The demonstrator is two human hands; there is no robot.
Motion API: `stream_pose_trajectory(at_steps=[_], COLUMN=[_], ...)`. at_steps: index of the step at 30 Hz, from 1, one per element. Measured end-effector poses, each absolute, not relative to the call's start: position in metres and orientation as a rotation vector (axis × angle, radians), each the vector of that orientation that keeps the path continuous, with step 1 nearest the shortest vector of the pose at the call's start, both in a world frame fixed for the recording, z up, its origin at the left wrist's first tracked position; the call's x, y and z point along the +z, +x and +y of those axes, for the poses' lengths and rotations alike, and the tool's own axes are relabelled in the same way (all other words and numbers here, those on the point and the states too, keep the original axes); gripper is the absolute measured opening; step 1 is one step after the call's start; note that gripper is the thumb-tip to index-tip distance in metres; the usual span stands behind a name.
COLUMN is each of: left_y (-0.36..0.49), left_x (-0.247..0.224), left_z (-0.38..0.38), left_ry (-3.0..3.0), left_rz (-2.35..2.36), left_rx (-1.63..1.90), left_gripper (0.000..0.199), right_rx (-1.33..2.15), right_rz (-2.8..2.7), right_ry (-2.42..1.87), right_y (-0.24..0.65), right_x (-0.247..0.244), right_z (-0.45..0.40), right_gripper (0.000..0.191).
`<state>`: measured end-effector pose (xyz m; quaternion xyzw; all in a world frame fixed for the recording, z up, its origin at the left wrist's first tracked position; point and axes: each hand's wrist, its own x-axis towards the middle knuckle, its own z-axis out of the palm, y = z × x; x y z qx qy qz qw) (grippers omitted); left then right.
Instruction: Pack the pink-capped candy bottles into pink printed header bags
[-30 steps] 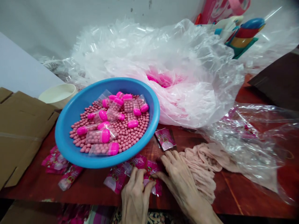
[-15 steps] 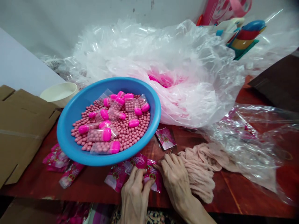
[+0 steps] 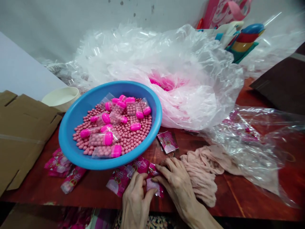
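Fabric (image 3: pixel 159 222) with a busy pattern shows below the front of the table (image 3: pixel 100 199), nearest to the camera. Just beyond the front edge, the left hand (image 3: pixel 134 200) has its thumb and forefinger apart, the thumb tip at a pink packet (image 3: pixel 159 190). The right hand (image 3: pixel 177 186) comes in from the other side with bent fingers, its thumb and forefinger close together over the same packet. That packet lies on the table between the two hands; whether either grip is pinching it or only pressing it cannot be told.

Other printed packets (image 3: pixel 118 183) lie beside the left hand, partly under the near rim of the blue basin, and more packets (image 3: pixel 58 163) sit farther left. A crumpled beige cloth (image 3: pixel 202 179) lies beside the right hand, near a small flat stack (image 3: pixel 168 142).

Within the blue basin (image 3: pixel 157 119), capped tubes (image 3: pixel 98 139) rest on loose pink beads (image 3: pixel 127 138). Several tubes visibly hold beads, so that part looks done for them, while many beads lie outside any tube. How full the handled packet is cannot be seen.

Farther back are a pale bowl (image 3: pixel 62 95) and a large plastic bag (image 3: pixel 195 105) with bright pink contents, before the wall (image 3: pixel 166 12).
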<state>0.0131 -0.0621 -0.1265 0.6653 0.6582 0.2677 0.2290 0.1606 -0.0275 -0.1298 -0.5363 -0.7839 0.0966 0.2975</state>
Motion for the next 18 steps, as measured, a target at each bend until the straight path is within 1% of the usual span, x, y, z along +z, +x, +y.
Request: stream_pose_trajectory(at_steps=[2, 5, 11, 13, 16, 18], left_y=[0.016, 0.016, 0.012, 0.011, 0.012, 0.014], left_x=[-0.124, -0.123, -0.124, -0.121, -0.114, -0.110], left_z=[-0.062, -0.062, -0.059, -0.056, -0.053, -0.052], left_ry=[1.780, 1.726, 1.592, 1.535, 1.474, 1.435], left_rz=[1.826, 1.817, 1.772, 1.715, 1.646, 1.615], left_rx=[0.753, 0.781, 0.932, 1.009, 1.115, 1.183], left_gripper=[0.026, 0.024, 0.029, 0.022, 0.005, 0.009], right_rx=[0.262, 0.262, 0.238, 0.250, 0.317, 0.404], right_rz=[-2.054, -2.032, -1.998, -1.990, -1.981, -1.966], right_ry=[-1.417, -1.397, -1.294, -1.243, -1.156, -1.116], right_y=[0.159, 0.159, 0.161, 0.161, 0.162, 0.164], right_x=[-0.132, -0.133, -0.134, -0.133, -0.127, -0.118], right_z=[-0.027, -0.026, -0.028, -0.028, -0.029, -0.029], right_gripper=[0.014, 0.008, 0.016, 0.017, 0.021, 0.024])
